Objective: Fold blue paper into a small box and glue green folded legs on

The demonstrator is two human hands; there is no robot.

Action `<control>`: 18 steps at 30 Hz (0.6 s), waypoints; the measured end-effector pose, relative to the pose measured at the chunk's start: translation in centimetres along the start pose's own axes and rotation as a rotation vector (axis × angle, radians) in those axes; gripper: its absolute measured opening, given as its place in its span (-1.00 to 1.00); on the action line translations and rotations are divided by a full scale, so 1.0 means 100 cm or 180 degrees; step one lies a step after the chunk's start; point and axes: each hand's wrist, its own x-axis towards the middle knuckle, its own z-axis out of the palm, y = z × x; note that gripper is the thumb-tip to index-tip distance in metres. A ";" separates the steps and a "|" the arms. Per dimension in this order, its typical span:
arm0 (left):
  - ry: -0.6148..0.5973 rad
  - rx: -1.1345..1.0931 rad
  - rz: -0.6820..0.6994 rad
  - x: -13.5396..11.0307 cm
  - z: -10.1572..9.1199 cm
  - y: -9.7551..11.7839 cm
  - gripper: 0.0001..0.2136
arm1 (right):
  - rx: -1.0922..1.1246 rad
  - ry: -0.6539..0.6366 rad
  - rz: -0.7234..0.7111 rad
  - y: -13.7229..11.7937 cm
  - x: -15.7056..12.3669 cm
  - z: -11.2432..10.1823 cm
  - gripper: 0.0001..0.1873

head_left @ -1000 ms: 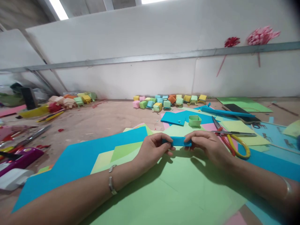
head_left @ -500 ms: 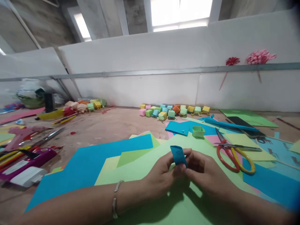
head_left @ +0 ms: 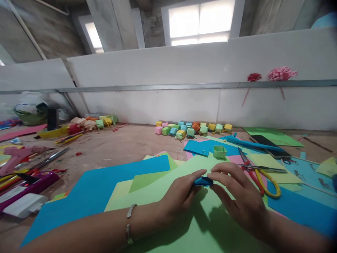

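Note:
Between my hands is a small blue folded paper piece (head_left: 203, 181), seen nearly edge-on above the light green sheet (head_left: 147, 218). My left hand (head_left: 179, 196) pinches it from the left, with thumb and fingers closed over its end. At its right end, my right hand (head_left: 239, 193) has curled fingers above and the thumb below, with the fingertips at the paper. A small open green paper box (head_left: 220, 151) stands just beyond my hands. To the right of my right hand lie scissors with red and yellow handles (head_left: 268, 186).
Several small coloured paper cubes (head_left: 181, 134) line the wall. Blue sheets (head_left: 86, 193) lie at left. A pink glue gun (head_left: 18, 158), a purple power strip (head_left: 34, 186) and a white plug (head_left: 25, 205) sit far left. A dark phone (head_left: 268, 144) lies at right.
The blue paper piece has turned from upright with its face showing to nearly flat and edge-on. My right hand's fingers have lifted and spread over its right end.

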 end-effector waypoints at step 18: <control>-0.0109 0.0129 0.0177 -0.003 0.000 0.007 -0.67 | 0.0332 -0.0452 0.0912 0.003 0.006 -0.004 -0.91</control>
